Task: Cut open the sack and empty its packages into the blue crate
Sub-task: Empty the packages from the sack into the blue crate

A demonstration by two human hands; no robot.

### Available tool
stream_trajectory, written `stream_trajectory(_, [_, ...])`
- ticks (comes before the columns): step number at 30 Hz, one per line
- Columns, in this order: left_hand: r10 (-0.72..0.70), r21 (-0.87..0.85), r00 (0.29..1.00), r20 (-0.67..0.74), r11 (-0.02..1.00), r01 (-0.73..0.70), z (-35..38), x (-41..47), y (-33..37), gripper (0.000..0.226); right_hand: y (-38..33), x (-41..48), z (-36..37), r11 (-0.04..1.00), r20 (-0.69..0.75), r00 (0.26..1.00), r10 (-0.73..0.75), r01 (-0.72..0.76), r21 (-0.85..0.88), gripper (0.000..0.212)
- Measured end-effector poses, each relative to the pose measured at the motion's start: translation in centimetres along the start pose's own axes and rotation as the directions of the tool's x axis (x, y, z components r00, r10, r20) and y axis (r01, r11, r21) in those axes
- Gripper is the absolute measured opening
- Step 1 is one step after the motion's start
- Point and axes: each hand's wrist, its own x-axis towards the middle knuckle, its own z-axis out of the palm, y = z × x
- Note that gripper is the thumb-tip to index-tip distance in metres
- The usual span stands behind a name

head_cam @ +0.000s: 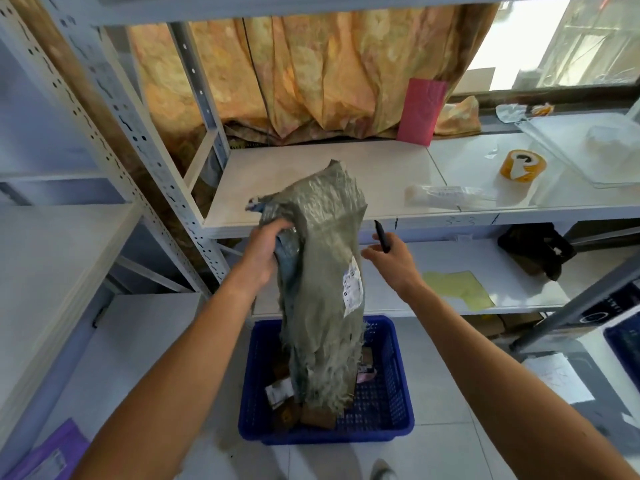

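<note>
A grey-green woven sack (pixel 320 271) hangs upside down over the blue crate (pixel 384 403) on the floor, its frayed cut end dangling inside the crate. My left hand (pixel 265 252) grips the sack near its upper end. A white shipping label (pixel 352 286) is stuck on the sack's right side. My right hand (pixel 393 261) is just right of the sack, apart from it, holding a thin black cutter (pixel 381 235) that points up. Several small packages (pixel 287 398) lie in the crate, partly hidden by the sack.
White metal shelving stands ahead and to the left. The upper shelf holds a roll of yellow tape (pixel 522 166), a pink bag (pixel 420 110) and a clear plastic bag (pixel 450 195). A yellow paper (pixel 457 289) lies on the lower shelf. Another blue crate (pixel 625 341) sits at right.
</note>
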Motion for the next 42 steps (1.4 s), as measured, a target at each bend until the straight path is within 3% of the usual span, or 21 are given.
stream_trajectory(3, [0.005, -0.112, 0.999, 0.052, 0.994, 0.001, -0.1, -0.3, 2.0, 0.034, 0.8, -0.5, -0.1, 0.995, 0.153, 0.987, 0.053, -0.065, 0.077, 0.053])
stream_trajectory(6, [0.032, -0.157, 0.995, 0.099, 0.987, -0.016, -0.4, -0.7, 3.5, 0.023, 1.3, -1.0, 0.2, 0.987, 0.334, 0.94, 0.064, -0.109, 0.117, 0.052])
stream_trajectory(11, [0.045, -0.161, 0.994, 0.097, 0.986, -0.029, -1.0, -0.7, 4.4, 0.022, 0.9, -1.5, 1.6, 0.992, 0.321, 0.947, 0.031, -0.069, 0.107, 0.051])
stream_trajectory(15, [0.041, -0.12, 0.997, 0.068, 0.992, -0.032, -1.1, -0.5, 4.4, 0.023, 0.4, -1.4, 2.5, 0.985, 0.39, 0.918, 0.075, -0.129, 0.114, 0.036])
stream_trajectory(17, [0.034, -0.047, 0.998, 0.052, 0.998, -0.031, -1.5, -0.1, 4.3, 0.028, 0.1, -1.4, 3.0, 0.983, 0.39, 0.915, 0.101, -0.152, 0.103, 0.027])
stream_trajectory(19, [0.018, 0.14, 1.0, 0.008, 0.99, -0.019, -2.2, 0.9, 4.5, 0.044, 0.1, -1.4, 3.3, 0.98, 0.398, 0.911, 0.106, -0.164, 0.116, 0.02])
stream_trajectory(22, [0.052, 0.495, 0.988, -0.148, 0.868, 0.028, -4.3, 2.3, 5.6, 0.069, 1.2, -1.1, 2.8, 0.962, 0.467, 0.877, 0.116, -0.216, 0.166, 0.02])
stream_trajectory(24, [0.045, 0.555, 0.982, -0.186, 0.83, 0.067, -6.0, 3.3, 6.2, 0.069, 1.6, -1.0, 2.2, 0.949, 0.513, 0.849, 0.127, -0.254, 0.185, 0.023])
stream_trajectory(26, [-0.034, 0.418, 0.991, -0.127, 0.905, 0.084, -7.9, 3.4, 7.1, 0.066, 1.3, -1.2, 2.0, 0.923, 0.533, 0.839, 0.112, -0.286, 0.257, 0.02])
stream_trajectory(28, [-0.064, 0.025, 0.998, 0.001, 0.998, 0.064, -9.5, 2.5, 6.9, 0.068, 0.5, -1.1, 2.3, 0.857, 0.522, 0.849, 0.078, -0.325, 0.4, 0.02])
stream_trajectory(30, [-0.046, -0.298, 0.997, 0.057, 0.953, 0.061, -10.6, 2.0, 4.8, 0.073, -0.4, -0.7, 2.8, 0.76, 0.525, 0.85, 0.041, -0.368, 0.536, 0.022])
stream_trajectory(32, [-0.098, -0.241, 0.99, 0.103, 0.963, 0.12, -10.8, 1.1, 0.9, 0.079, -1.1, -0.2, 3.2, 0.679, 0.554, 0.832, 0.037, -0.428, 0.597, 0.024])
stream_trajectory(35, [-0.267, 0.029, 0.954, 0.135, 0.964, 0.265, -9.7, -0.8, -5.3, 0.079, -1.4, 0.4, 3.5, 0.632, 0.579, 0.812, 0.074, -0.487, 0.603, 0.023])
stream_trajectory(40, [-0.326, -0.018, 0.942, 0.085, 0.944, 0.328, -7.7, -2.4, -8.6, 0.061, -0.4, 1.8, 3.6, 0.642, 0.544, 0.82, 0.178, -0.516, 0.567, 0.024])
stream_trajectory(42, [-0.274, -0.094, 0.954, 0.121, 0.954, 0.286, -7.2, -2.5, -8.5, 0.072, -0.5, 2.0, 3.4, 0.663, 0.54, 0.822, 0.178, -0.506, 0.551, 0.026])
